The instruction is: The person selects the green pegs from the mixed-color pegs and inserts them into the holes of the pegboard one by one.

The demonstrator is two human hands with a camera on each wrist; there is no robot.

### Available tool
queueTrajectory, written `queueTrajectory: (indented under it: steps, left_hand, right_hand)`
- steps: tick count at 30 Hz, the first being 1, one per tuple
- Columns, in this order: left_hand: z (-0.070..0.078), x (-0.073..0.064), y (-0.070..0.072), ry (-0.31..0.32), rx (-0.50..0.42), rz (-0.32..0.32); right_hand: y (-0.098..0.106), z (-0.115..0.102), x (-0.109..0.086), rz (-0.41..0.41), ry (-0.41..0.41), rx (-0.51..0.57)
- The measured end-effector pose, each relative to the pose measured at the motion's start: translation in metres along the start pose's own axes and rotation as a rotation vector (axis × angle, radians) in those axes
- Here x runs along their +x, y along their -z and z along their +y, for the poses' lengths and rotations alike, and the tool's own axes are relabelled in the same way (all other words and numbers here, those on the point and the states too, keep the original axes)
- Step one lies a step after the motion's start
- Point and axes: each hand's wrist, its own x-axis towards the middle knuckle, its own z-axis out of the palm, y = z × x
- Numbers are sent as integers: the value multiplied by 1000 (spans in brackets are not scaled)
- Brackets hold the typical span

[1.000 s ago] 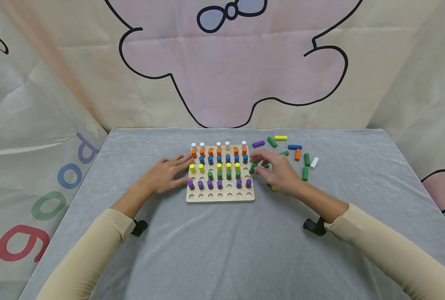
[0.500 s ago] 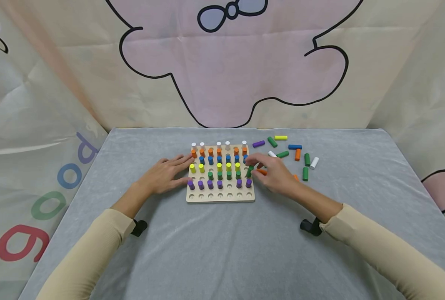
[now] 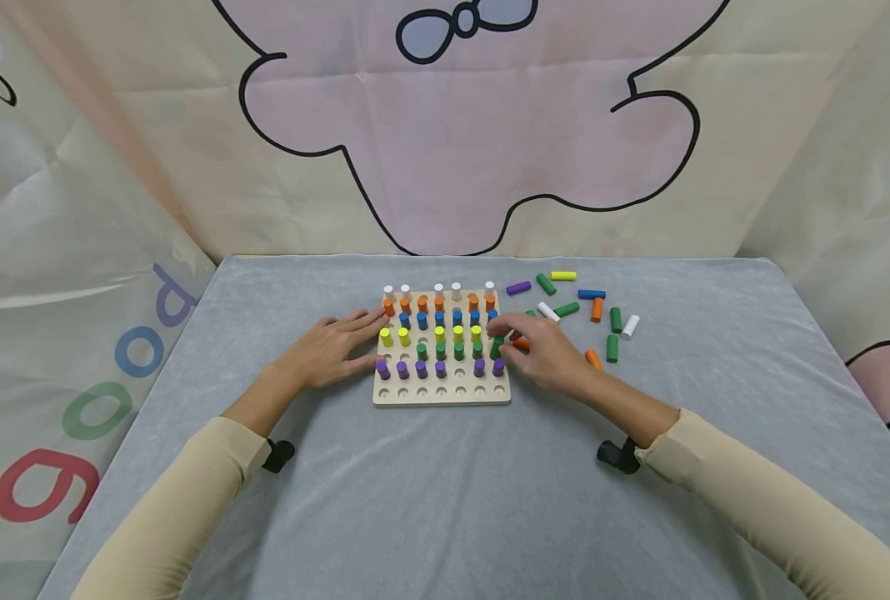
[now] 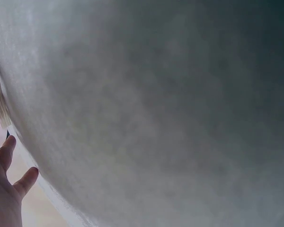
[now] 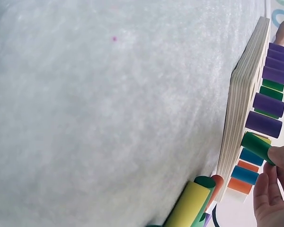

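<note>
I have the person's right hand point(image 3: 546, 350) at the centre right of the head view, thumb and fingers clamped on a green peg point(image 3: 496, 348). That peg sits tilted at the right end of the green row on the pegboard point(image 3: 442, 402), mid-frame; I can't tell whether its lower end is in a hole. The left hand point(image 3: 336, 346) lies left of centre, fingers apart and straight, tips touching the board's left edge.

Down the board I count off rows of white, orange, blue, yellow, green and purple pegs. Right of it, on the grey cloth over the desk point(image 3: 355, 517), I see loose pegs scattered: a purple peg point(image 3: 518, 287) near the board's upper right corner, a yellow peg point(image 3: 563, 276) above the others, a blue peg point(image 3: 591, 294) just above an orange peg point(image 3: 597, 310), and a white peg point(image 3: 630, 326) farthest right
</note>
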Motion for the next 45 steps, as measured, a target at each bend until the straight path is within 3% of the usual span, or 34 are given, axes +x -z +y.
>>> queueTrajectory:
  steps: [19, 30, 37, 45]
  left_hand:
    - [1, 0, 1, 8, -3, -2]
    - [0, 0, 0, 5, -1, -3]
    - [0, 0, 0, -3, 4, 0]
    - [0, 0, 1, -2, 4, -3]
  right_hand:
    - [-3, -1, -1, -59, 11, -95]
    - [-2, -1, -1, -67, -30, -74]
    - [14, 6, -4, -50, -44, -54]
    - [48, 27, -10, 4, -105, -67]
